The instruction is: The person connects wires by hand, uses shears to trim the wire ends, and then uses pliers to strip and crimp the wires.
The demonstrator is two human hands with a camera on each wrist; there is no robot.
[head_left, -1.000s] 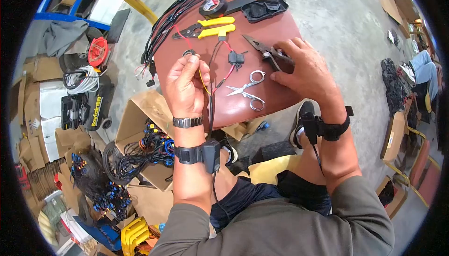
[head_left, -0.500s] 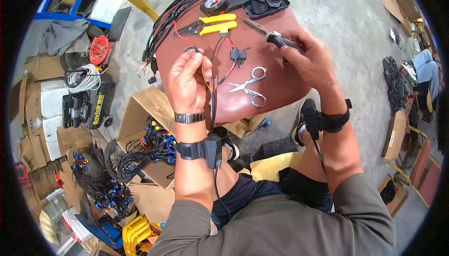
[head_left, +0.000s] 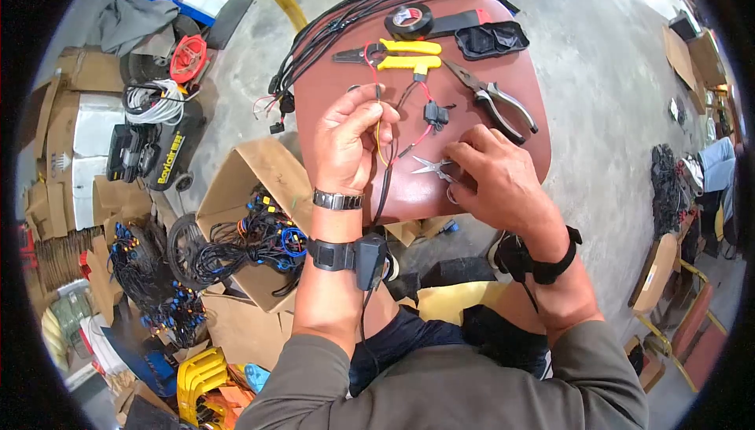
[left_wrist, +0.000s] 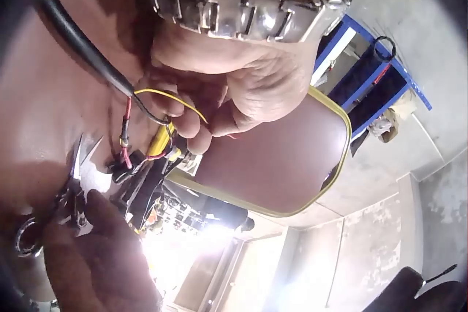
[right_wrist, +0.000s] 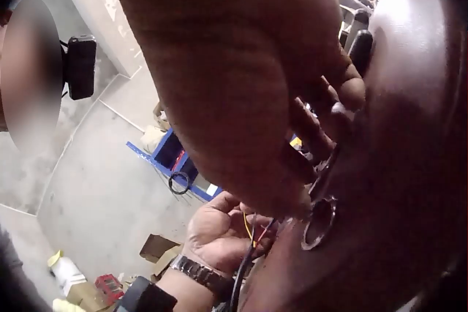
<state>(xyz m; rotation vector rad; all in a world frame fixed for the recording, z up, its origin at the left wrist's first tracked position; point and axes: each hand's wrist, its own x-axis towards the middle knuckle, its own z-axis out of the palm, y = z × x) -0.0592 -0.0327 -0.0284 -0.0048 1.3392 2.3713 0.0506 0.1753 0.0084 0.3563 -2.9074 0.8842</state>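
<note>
The left hand [head_left: 346,135] pinches thin wires [head_left: 379,141], probably light, limp and easily nicked, best held near their ends. The black cable [head_left: 384,194] below looks stiffer. Rightward, at the brown surface [head_left: 421,200], metal scissors [head_left: 437,167] seem light, rigid and slick; their loops suit gripping. The right hand [head_left: 499,170] bends over them, its hold unclear.

A glossy reddish-brown table [head_left: 523,80] carries black cables [head_left: 330,31] along its far left edge. A tape roll [head_left: 409,21], black case [head_left: 492,40], yellow-handled wire strippers [head_left: 409,62] and pliers [head_left: 481,93] lie on it. Nearer sits a black fuse holder [head_left: 435,114].
</note>
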